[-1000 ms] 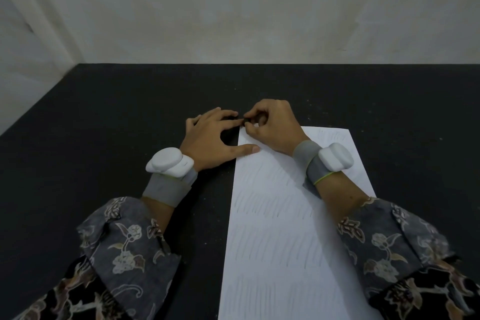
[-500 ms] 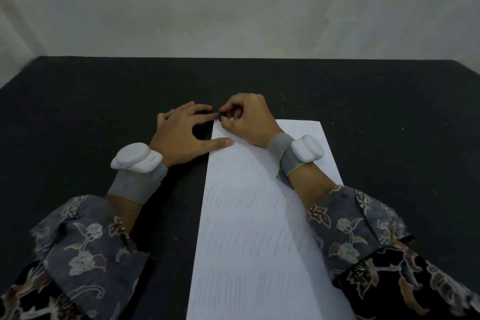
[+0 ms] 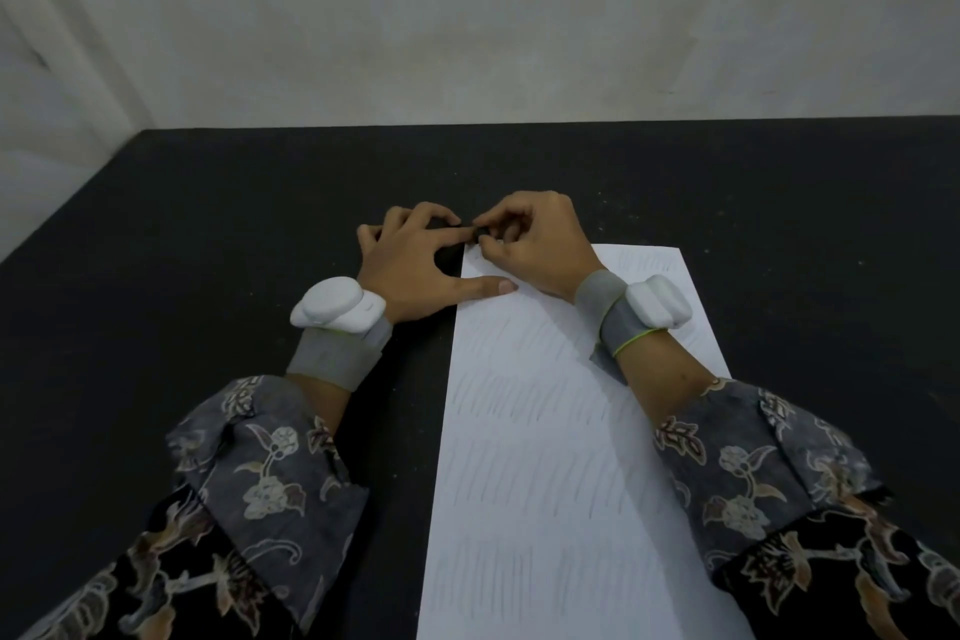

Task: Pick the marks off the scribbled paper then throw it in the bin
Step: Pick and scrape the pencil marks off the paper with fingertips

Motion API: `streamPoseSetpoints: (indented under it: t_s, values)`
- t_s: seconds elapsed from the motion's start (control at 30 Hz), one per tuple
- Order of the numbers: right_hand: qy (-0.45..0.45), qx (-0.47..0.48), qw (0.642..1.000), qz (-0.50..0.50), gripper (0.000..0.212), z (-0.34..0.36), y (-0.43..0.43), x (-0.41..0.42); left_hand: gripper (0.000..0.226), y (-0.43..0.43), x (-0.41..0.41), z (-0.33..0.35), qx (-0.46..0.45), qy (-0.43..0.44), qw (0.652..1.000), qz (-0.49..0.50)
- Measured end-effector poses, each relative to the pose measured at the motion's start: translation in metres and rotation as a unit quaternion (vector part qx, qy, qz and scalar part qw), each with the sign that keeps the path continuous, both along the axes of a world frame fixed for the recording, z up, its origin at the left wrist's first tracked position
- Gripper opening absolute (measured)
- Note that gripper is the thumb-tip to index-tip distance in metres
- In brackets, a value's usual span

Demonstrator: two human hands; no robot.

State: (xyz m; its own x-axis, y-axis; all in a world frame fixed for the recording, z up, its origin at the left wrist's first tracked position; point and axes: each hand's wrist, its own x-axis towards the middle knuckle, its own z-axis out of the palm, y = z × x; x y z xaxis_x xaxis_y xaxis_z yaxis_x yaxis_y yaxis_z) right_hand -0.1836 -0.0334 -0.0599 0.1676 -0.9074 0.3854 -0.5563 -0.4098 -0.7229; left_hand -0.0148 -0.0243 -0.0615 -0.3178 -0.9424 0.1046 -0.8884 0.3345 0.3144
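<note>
A white sheet of paper covered in rows of faint pencil scribbles lies lengthwise on the black table. My left hand rests flat beside the sheet's far left corner with its fingers spread. Its thumb presses on the left edge and its index finger reaches the corner. My right hand is curled over that same corner, with thumb and fingertips pinched on a small dark object that is too small to identify. No bin is in view.
A pale wall stands behind the table's far edge, and a wall corner shows at the left. Both wrists carry white devices on grey bands. Patterned sleeves cover my forearms near the bottom of the view.
The view has swung sideways and back. Both hands stay at the sheet's far left corner, the right hand's fingertips shifting slightly there.
</note>
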Motion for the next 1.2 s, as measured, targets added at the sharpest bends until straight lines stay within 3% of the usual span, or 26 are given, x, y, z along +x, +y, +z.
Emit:
streamPoseSetpoints:
  t_s: [0.5, 1.2]
  values:
    - [0.059, -0.027, 0.998, -0.002, 0.016, -0.0008, 0.0014, 0.0001, 0.098, 0.0016, -0.0009, -0.0044, -0.022, 0.011, 1.000, -0.009]
    - [0.026, 0.022, 0.999, 0.005, 0.015, -0.0023, 0.0004, -0.0042, 0.098, 0.0002, -0.0013, -0.0063, -0.032, 0.021, 0.999, -0.006]
